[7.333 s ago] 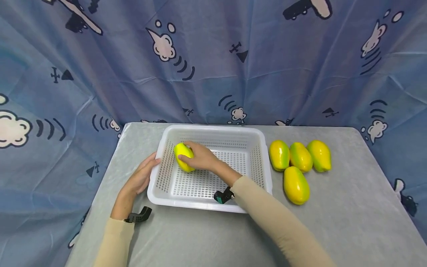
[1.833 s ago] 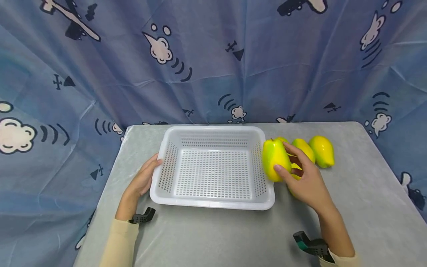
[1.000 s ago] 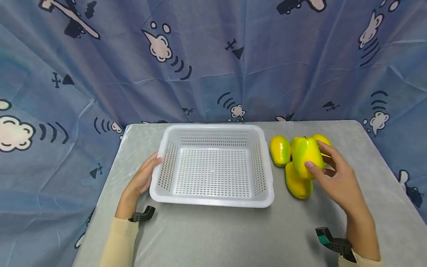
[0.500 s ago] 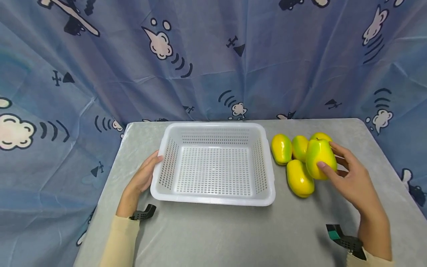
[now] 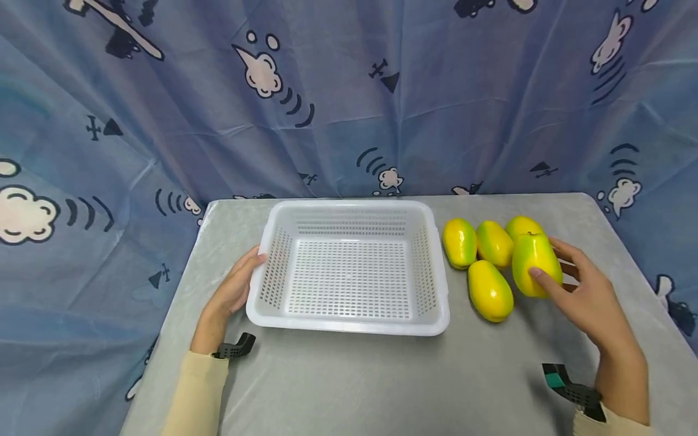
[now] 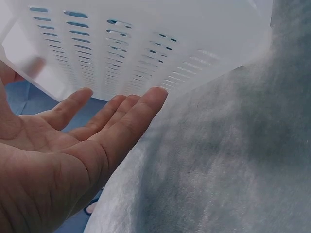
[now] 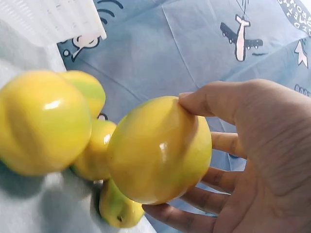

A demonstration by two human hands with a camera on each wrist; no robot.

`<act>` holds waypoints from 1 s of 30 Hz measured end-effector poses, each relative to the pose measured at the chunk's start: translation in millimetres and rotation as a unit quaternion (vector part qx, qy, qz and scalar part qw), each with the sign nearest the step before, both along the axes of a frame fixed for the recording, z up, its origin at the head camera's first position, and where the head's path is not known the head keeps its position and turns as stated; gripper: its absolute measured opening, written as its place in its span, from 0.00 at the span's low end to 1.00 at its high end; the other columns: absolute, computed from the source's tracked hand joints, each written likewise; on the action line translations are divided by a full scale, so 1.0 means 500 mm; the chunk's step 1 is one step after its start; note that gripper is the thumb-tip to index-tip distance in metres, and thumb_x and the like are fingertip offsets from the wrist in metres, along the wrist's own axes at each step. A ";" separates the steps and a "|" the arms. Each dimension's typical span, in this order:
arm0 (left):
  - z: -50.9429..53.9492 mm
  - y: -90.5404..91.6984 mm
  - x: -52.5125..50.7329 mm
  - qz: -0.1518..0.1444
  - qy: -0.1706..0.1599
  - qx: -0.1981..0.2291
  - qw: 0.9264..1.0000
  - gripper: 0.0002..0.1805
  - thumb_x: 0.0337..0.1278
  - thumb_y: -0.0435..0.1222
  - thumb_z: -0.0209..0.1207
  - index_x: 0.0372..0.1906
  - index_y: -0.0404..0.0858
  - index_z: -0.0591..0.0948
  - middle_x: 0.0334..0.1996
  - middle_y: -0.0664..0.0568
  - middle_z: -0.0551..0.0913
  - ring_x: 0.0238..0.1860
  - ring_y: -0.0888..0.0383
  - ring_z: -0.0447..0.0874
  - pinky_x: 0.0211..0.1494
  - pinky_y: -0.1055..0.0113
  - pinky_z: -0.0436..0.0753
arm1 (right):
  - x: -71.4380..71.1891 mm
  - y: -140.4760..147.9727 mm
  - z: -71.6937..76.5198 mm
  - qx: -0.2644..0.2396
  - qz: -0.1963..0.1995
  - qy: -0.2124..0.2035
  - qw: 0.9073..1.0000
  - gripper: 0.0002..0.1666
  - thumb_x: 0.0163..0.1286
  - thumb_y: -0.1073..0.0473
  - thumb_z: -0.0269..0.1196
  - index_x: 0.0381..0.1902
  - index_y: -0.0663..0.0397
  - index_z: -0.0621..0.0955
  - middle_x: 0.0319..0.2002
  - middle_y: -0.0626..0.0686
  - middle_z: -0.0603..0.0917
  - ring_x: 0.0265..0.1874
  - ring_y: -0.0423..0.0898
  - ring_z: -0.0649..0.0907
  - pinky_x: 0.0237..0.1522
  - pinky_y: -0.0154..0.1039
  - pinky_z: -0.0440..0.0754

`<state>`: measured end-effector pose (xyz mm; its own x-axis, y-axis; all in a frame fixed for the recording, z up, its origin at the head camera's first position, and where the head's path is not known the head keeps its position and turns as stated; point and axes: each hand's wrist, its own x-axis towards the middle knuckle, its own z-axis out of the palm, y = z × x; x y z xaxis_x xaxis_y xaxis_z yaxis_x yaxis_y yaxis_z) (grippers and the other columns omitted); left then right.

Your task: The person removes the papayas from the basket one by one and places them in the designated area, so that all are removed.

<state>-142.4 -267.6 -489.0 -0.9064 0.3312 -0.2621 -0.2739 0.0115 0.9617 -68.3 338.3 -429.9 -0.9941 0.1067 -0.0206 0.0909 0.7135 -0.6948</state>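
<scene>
My right hand (image 5: 586, 297) holds a yellow-green mango (image 5: 535, 264) between thumb and fingers, at the right end of a group of mangoes. In the right wrist view this mango (image 7: 160, 150) sits between the thumb on top and the spread fingers beneath. The group includes a front mango (image 5: 490, 291) and a left mango (image 5: 460, 243). My left hand (image 5: 234, 284) grips the left rim of a white perforated plastic basket (image 5: 349, 327), thumb over the edge. In the left wrist view its fingers (image 6: 131, 124) lie against the basket's outer wall; the basket holds nothing.
A grey cloth-covered table (image 5: 371, 387) bears everything. Behind it hangs a blue printed curtain (image 5: 338, 109). Two more mangoes, a middle one (image 5: 494, 243) and a rear one (image 5: 523, 225), stand near the basket's right side.
My right hand has lifted the mango out of the basket's left part and carried it rightward over the others to the group's right end. The left hand stays on the basket.
</scene>
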 end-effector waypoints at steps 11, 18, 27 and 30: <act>-0.002 -0.003 0.002 -0.008 0.004 -0.007 1.000 0.37 0.86 0.49 0.40 0.88 0.41 0.45 0.81 0.30 0.57 0.75 0.37 0.69 0.62 0.63 0.83 | -0.004 0.018 -0.030 -0.010 0.009 -0.068 0.998 0.50 0.80 0.42 0.61 0.86 0.55 0.53 0.77 0.79 0.61 0.67 0.82 0.68 0.53 0.75 0.80; 0.000 0.003 0.000 -0.011 0.008 -0.006 1.000 0.38 0.85 0.49 0.41 0.88 0.41 0.44 0.82 0.30 0.56 0.77 0.33 0.63 0.62 0.65 0.83 | 0.002 0.037 -0.045 -0.009 0.007 -0.096 0.995 0.52 0.80 0.40 0.60 0.86 0.59 0.51 0.76 0.81 0.61 0.67 0.83 0.67 0.55 0.82 0.72; -0.001 0.001 -0.003 -0.009 0.011 -0.006 1.000 0.37 0.85 0.47 0.41 0.87 0.40 0.46 0.81 0.28 0.58 0.72 0.40 0.72 0.61 0.63 0.84 | -0.005 0.053 -0.065 -0.009 0.022 -0.114 0.993 0.52 0.80 0.39 0.60 0.86 0.59 0.51 0.75 0.82 0.62 0.66 0.83 0.67 0.55 0.80 0.73; 0.000 -0.001 -0.005 -0.012 0.015 -0.010 1.000 0.37 0.86 0.47 0.41 0.87 0.40 0.46 0.80 0.28 0.59 0.69 0.45 0.74 0.61 0.63 0.84 | -0.005 0.056 -0.070 -0.007 0.018 -0.130 0.991 0.53 0.80 0.37 0.59 0.86 0.59 0.50 0.76 0.82 0.60 0.67 0.83 0.66 0.55 0.80 0.73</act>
<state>-144.9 -268.1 -488.9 -0.9063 0.3472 -0.2411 -0.2437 0.0368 0.9692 -70.8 366.1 -464.7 -0.9579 0.0700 -0.2784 0.2439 0.7098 -0.6609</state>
